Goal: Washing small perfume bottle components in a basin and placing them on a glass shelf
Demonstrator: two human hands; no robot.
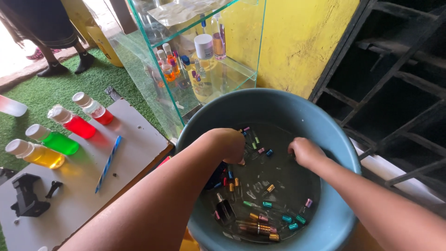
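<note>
Two hands dipped in a blue basin of water strewn with small coloured vials.

The left hand and right hand reach into the blue basin, over the small vials lying on its bottom; both sets of fingers curl downward out of sight, so it cannot be told whether they grip anything. Left of the basin, the counter carries four bottles of coloured liquid, a blue pen and a black clip. A glass shelf of bottles stands just behind the basin, against a yellow wall.
</note>
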